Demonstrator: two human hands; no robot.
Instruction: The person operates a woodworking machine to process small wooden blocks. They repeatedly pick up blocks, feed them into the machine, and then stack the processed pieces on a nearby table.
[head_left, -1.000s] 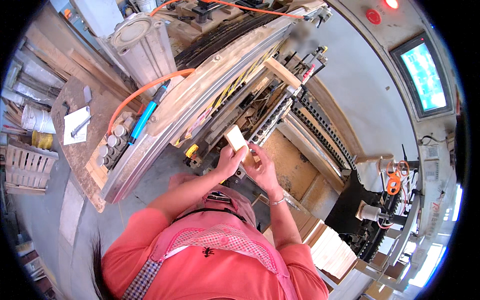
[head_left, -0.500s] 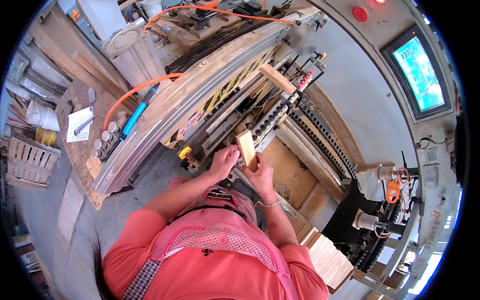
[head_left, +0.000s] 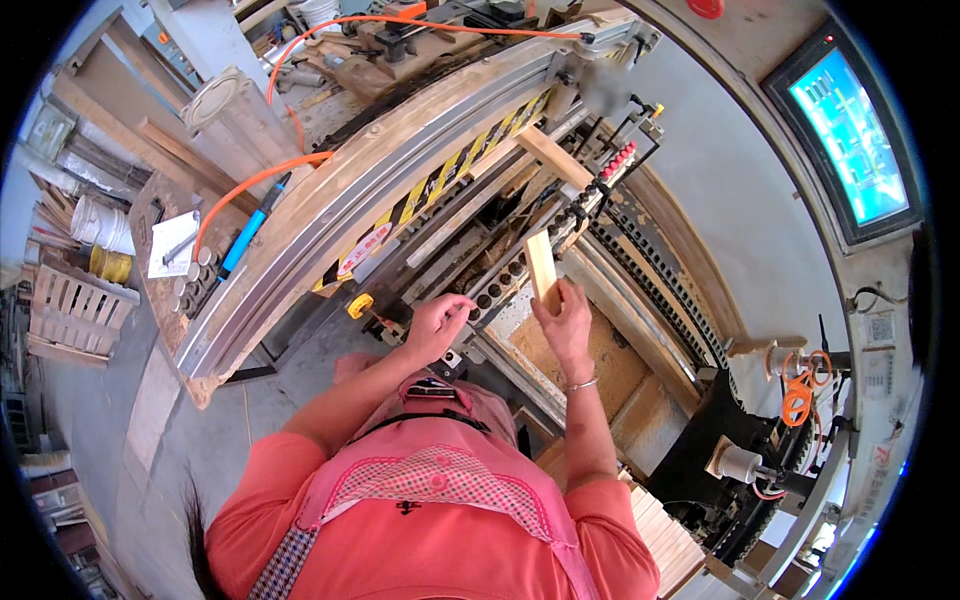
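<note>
A pale wooden block point(head_left: 541, 268) stands out from my right hand point(head_left: 566, 325), whose thumb and fingers grip its lower end. The block is raised at a tilt over the machine bed, close to a row of round black parts point(head_left: 497, 288). To its left is my left hand point(head_left: 436, 328), apart from the block, with its fingers curled in and nothing visible in them. Farther off, another wooden piece point(head_left: 556, 158) lies across the machine's rails.
A long wood-topped beam point(head_left: 300, 225) with striped tape curves along the left. Sawdust covers a tray point(head_left: 600, 350) under the machine. Stacked wood strips point(head_left: 662, 530) sit at the lower right. A lit screen point(head_left: 848, 140) is mounted at the right, with orange coiled hose point(head_left: 798, 398) below.
My right hand has carried the wooden block forward and to the right, away from my left hand. My left hand, earlier beside the block, is now separate from it. The view has shifted slightly.
</note>
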